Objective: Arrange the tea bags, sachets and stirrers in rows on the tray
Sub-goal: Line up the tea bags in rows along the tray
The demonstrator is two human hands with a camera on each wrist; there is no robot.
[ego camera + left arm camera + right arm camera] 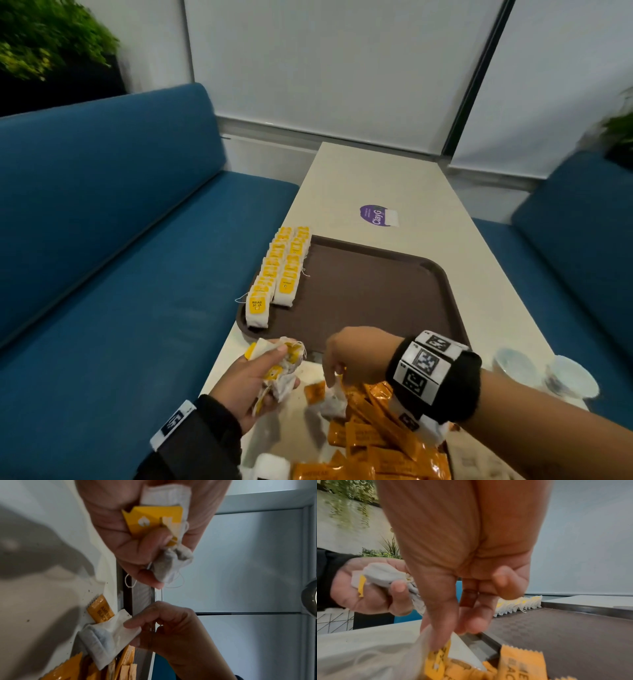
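Two rows of yellow-tagged tea bags (279,274) lie along the left side of the brown tray (373,291). My left hand (260,373) grips a bunch of tea bags (164,524), held above the table's near left edge. My right hand (337,363) reaches down and pinches one white tea bag (109,637) lying on a pile of orange sachets (373,435). The rows of tea bags (518,605) and the tray (565,635) show beyond the fingers in the right wrist view. No stirrers are visible.
The long cream table (383,185) runs between two blue sofas (102,240). A purple sticker (375,216) lies beyond the tray. Two white cups (548,373) stand at the right edge. A white object (270,467) sits at the bottom edge.
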